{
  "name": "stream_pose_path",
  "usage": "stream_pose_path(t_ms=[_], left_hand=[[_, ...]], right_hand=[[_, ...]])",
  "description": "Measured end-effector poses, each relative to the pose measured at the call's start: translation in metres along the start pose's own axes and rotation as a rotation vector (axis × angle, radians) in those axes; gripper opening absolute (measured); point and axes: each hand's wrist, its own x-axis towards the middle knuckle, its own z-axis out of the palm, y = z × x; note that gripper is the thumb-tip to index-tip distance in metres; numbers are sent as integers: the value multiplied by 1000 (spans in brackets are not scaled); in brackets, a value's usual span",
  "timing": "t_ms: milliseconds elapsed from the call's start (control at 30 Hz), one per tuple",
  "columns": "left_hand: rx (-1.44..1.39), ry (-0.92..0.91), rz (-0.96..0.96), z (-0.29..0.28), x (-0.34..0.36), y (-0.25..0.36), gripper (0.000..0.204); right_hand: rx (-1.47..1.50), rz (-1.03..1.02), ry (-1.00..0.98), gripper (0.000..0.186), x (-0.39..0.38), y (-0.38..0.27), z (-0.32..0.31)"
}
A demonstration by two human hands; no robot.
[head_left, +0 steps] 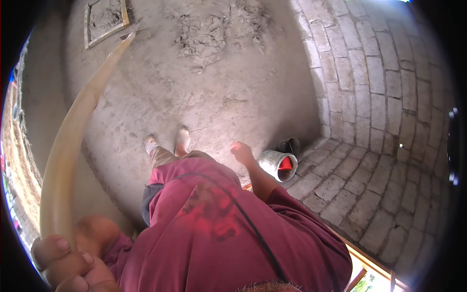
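My left hand [73,267] is wrapped round the near end of a long pale wooden tool handle [80,117] at the lower left. The handle runs up and away to the floor, where a small dark blade seems to sit at its tip; its exact kind is hard to make out. My right hand [242,153] hangs at my right side with its fingers curled, and I see nothing in it. It is nearest to a whitish bucket [271,160] lying on its side with something red inside. Clods of wet mud [199,39] lie on the floor ahead.
A rectangular wooden frame [107,34] lies on the muddy floor at the far left, beside the handle's tip. A dark container [290,145] is behind the bucket. Brick walling [374,92] rises on the right, with brick paving [350,187] below it. My bare feet [182,138] stand on the mud floor.
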Motion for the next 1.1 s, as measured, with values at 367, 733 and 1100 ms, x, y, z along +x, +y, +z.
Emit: stream_pose_path(t_ms=[367,733,1100], left_hand=[[-254,-306,-300,-2,54,2,71],[463,-241,-106,-29,12,18,73],[-33,8,-265,9,-1,25,27]], right_hand=[[-62,-54,-57,26,10,-23,9],[-42,24,-58,27,7,0,-8],[-19,6,-45,26,15,-13,0]])
